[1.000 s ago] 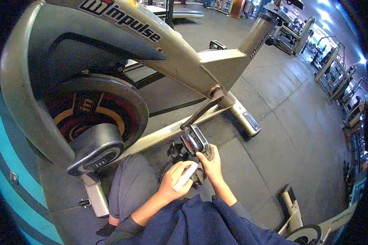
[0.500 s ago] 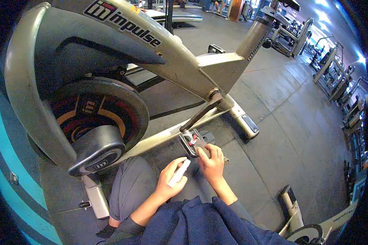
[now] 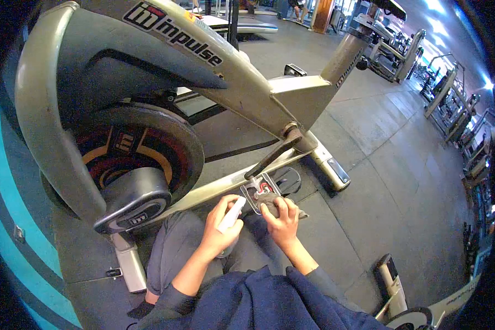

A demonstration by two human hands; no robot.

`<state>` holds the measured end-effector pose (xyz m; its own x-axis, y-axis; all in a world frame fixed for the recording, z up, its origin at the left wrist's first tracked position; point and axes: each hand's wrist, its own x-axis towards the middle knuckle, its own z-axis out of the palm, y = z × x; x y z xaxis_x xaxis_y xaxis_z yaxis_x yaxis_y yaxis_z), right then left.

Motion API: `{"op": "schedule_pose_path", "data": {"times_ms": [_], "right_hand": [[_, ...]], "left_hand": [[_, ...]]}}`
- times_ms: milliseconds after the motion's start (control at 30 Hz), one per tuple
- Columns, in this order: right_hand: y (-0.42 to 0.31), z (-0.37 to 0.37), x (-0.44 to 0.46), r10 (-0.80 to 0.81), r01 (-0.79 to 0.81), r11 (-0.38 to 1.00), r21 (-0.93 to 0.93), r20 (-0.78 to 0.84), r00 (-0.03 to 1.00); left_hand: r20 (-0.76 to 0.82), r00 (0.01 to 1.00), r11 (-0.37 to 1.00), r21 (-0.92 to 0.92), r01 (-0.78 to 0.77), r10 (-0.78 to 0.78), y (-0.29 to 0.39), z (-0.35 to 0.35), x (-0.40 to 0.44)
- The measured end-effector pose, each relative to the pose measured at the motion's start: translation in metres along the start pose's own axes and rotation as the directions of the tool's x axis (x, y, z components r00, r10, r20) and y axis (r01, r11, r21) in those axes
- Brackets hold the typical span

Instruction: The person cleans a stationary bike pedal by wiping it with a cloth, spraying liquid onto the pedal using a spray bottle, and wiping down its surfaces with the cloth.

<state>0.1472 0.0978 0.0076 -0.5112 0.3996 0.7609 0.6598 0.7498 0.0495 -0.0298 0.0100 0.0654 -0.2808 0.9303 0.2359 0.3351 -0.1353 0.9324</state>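
My left hand [image 3: 219, 230] is closed around a slim white object [image 3: 232, 213], perhaps a small bottle, held slanted just left of the pedal. My right hand [image 3: 282, 221] pinches a crumpled grey-brown cloth [image 3: 268, 202] against the bike pedal [image 3: 247, 193]. The cloth covers part of the pedal's middle, while some red and silver parts show above it. From the pedal the crank arm [image 3: 273, 158] runs up to the frame of a stationary bike [image 3: 247, 102] marked "impulse". A loop-shaped toe cage sticks out on the pedal's far side.
The bike's flywheel [image 3: 176, 144] and black cover [image 3: 133, 201] stand to the left. A rear foot bar [image 3: 330, 171] rests on the dark mat floor [image 3: 393, 181]. Part of a second bike [image 3: 393, 280] is at lower right. Gym machines [image 3: 396, 55] line the far right.
My left hand has moved up, bringing the white object closer to the pedal. The cloth now lies further over the pedal under my right hand. The view has shifted slightly.
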Motion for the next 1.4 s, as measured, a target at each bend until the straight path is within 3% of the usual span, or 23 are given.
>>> {"op": "schedule_pose_path", "data": {"times_ms": [133,300,500,733,833,900,1033,1200,1300,1333,1400], "right_hand": [[-0.003,-0.003,0.002,0.041,-0.041,0.999,0.014,0.011,0.999],[-0.004,-0.003,0.002,0.063,-0.064,0.998,0.027,0.021,0.998],[-0.004,-0.001,0.001,0.078,-0.079,0.996,0.033,0.015,0.997],[-0.005,-0.001,0.002,0.081,-0.082,0.996,0.035,0.02,0.996],[-0.005,-0.003,0.001,0.102,-0.104,0.993,0.06,0.033,0.994],[-0.005,-0.004,0.0,0.116,-0.12,0.99,0.075,0.044,0.992],[-0.005,-0.007,-0.001,0.17,-0.184,0.975,0.124,0.112,0.979],[-0.007,-0.023,0.007,0.218,-0.251,0.95,0.187,0.181,0.959],[0.0,-0.032,0.008,0.391,-0.49,0.705,0.513,0.296,0.871],[0.006,-0.035,0.007,0.438,-0.552,0.566,0.612,0.344,0.831],[0.011,-0.041,0.001,0.643,-0.675,0.141,0.724,0.451,0.619]], "left_hand": [[-0.065,0.995,0.996,0.035,-0.076,0.079,-0.01,0.001,0.011],[-0.001,0.998,0.998,0.003,0.06,-0.06,-0.011,0.005,0.014],[-0.025,0.999,0.994,-0.104,0.019,-0.021,-0.023,0.013,0.012],[-0.047,0.999,0.999,-0.033,-0.006,0.004,-0.022,0.014,0.015],[-0.009,0.998,0.994,-0.092,-0.059,0.058,-0.03,0.014,0.012],[0.12,0.958,0.963,0.038,-0.265,0.259,-0.031,0.011,0.011],[0.292,0.949,0.993,-0.011,-0.117,0.115,-0.025,0.01,0.009],[0.287,0.95,0.993,-0.023,-0.119,0.121,-0.028,0.017,0.007],[0.314,0.944,0.994,-0.062,-0.087,0.103,-0.025,0.014,0.009],[0.316,0.943,0.994,-0.05,-0.095,0.106,-0.023,0.013,0.009],[0.313,0.943,0.994,-0.03,-0.107,0.111,-0.024,0.014,0.008]]}}
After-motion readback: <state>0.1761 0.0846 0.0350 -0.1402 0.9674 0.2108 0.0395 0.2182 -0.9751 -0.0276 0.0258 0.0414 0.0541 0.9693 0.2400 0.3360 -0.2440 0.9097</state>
